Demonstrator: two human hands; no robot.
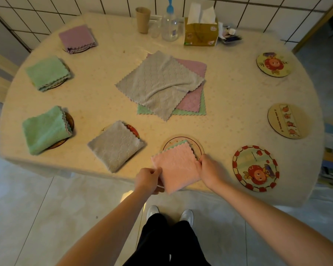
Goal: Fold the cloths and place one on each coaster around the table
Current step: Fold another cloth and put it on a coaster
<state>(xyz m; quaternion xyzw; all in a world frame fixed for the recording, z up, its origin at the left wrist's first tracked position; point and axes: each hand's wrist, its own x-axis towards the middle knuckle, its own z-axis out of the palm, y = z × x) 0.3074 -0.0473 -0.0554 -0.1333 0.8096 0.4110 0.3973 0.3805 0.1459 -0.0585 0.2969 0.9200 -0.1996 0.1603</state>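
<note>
Gripping the folded pink cloth [176, 167] at both side edges, the left hand [149, 179] and right hand [210, 170] pinch it over the near rim of the surface [229, 96]. Its far corner overlaps a round coaster [197, 144]. Beyond that coaster, unfolded cloths [160, 83] lie stacked. Left of it, four folded cloths sit on coasters; right of it, three bare coasters, the nearest red-rimmed [256, 168].

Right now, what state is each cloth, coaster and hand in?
pink cloth: folded, gripped at both sides, partly over a coaster
left hand: grips it
right hand: grips it
four folded cloths: on coasters
cloth pile: unfolded
three coasters: bare
</note>
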